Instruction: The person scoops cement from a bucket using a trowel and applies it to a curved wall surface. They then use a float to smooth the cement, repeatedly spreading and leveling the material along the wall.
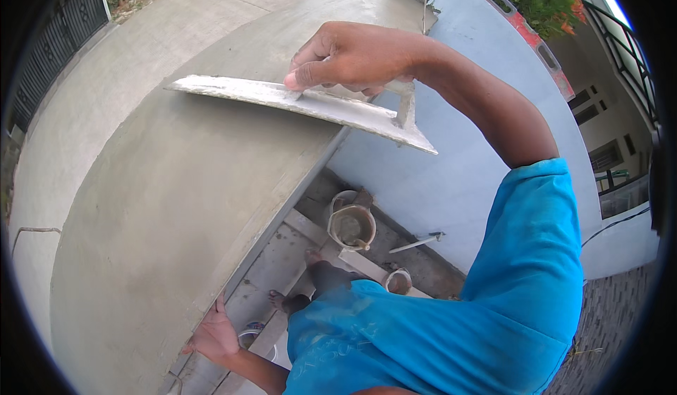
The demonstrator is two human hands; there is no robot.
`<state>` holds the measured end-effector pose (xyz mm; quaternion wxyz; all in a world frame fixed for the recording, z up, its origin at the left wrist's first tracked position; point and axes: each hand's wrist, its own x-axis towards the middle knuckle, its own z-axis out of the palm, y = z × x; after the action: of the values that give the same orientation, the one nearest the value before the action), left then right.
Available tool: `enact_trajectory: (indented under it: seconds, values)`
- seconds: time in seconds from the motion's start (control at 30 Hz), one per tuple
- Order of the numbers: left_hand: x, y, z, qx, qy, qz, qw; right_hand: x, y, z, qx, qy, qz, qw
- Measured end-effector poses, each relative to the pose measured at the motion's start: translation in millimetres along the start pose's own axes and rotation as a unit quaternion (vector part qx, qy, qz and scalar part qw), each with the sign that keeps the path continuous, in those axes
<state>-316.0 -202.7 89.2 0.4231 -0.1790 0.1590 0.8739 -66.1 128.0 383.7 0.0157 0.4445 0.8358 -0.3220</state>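
The trowel [233,89], long axis left to right, lies under the nearer right hand [349,56], grip wrapped round its handle [406,106]; the left hand [216,334], open, touches the grey slab's [162,190] edge.

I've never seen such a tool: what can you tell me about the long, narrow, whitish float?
The long, narrow, whitish float is a flat strip coated with pale, crusty residue; the material beneath is hard to tell. Its pale handle rises at the right end and is partly hidden by the right hand gripping it. The float slants across the view over the smooth grey slab, its right end jutting out beyond it. Whether it touches the slab is unclear.
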Motion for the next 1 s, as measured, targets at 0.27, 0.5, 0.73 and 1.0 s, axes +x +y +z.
enact_trajectory:
  seconds: [0.27,0.5,0.73,1.0]
  values:
    - [2.7,4.4,-12.0,0.086,-0.092,0.004,0.992,8.5,157.3,-134.4,-0.064,0.271,0.125,0.952]
    - [-5.6,6.1,0.1,0.157,-0.044,0.048,0.985,66.0,258.7,-178.1,-0.002,0.267,0.197,0.944]
    - [-15.3,-1.8,13.6,0.215,-0.017,0.063,0.975,63.8,216.4,-147.3,-0.039,0.224,0.211,0.951]
    - [-0.8,-0.6,-3.3,0.179,-0.075,0.009,0.981,26.3,83.6,-61.0,-0.051,0.142,0.163,0.975]
